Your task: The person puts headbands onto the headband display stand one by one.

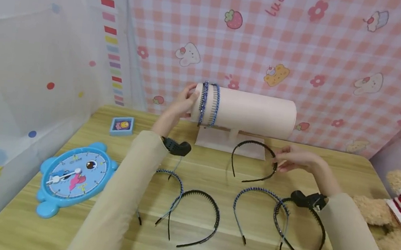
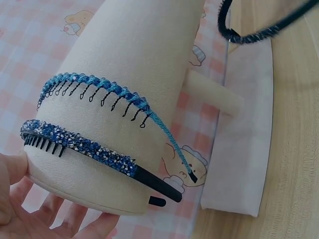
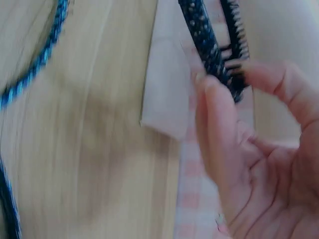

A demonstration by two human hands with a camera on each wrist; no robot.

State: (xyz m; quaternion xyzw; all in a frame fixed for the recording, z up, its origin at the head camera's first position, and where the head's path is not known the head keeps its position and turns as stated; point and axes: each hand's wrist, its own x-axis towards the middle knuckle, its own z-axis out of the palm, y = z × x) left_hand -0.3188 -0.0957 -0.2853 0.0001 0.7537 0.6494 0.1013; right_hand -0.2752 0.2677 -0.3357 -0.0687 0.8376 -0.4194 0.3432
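Note:
A pale cylindrical headband stand (image 1: 256, 112) lies level on its post above a flat base (image 1: 211, 139). My left hand (image 1: 184, 101) grips its left end, thumb at the side and fingers under the rim in the left wrist view. Near that hand, a glittery blue headband (image 2: 79, 144) and a light-blue beaded headband (image 2: 99, 83) with comb teeth sit around the cylinder. My right hand (image 1: 296, 159) pinches a dark speckled headband (image 1: 251, 142) by one side, in front of the base. In the right wrist view, thumb and fingers meet on this toothed band (image 3: 202, 37).
Several more blue and dark headbands lie on the wooden table, among them a blue one (image 1: 263, 190) and a black one (image 1: 211, 199). A blue animal-shaped dial (image 1: 89, 184) and a small blue frame (image 1: 121, 126) are at left. A teddy bear (image 1: 373, 208) sits at right.

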